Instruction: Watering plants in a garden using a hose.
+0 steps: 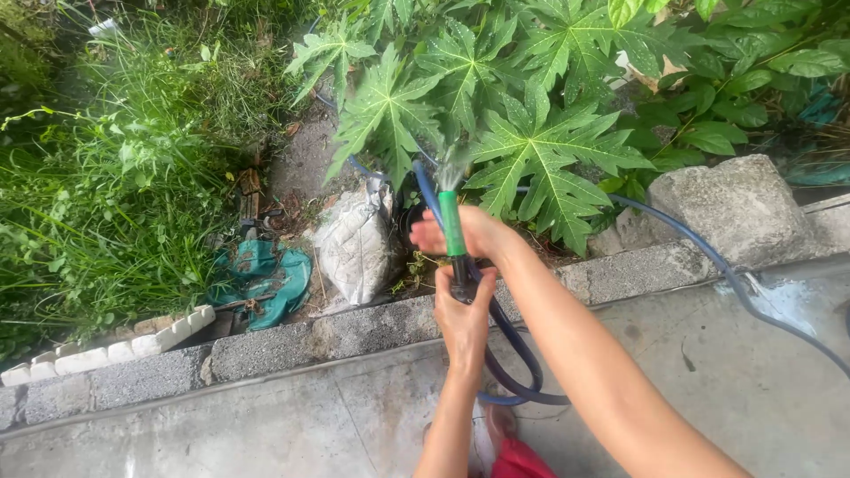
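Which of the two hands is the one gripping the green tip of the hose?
The right hand, the one farther out near the big leaves, grips the green nozzle. The left hand sits nearer, holding the dark part of the blue hose below it.

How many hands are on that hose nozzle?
2. The left hand grips the dark base of the green hose nozzle from below; the right hand wraps around it higher up, near the spraying tip.

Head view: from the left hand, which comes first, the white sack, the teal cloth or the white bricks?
From the left hand:
1. White sack, just to its left, on the soil.
2. Teal cloth, farther left, beside the grass.
3. White bricks, farthest, along the left edge.
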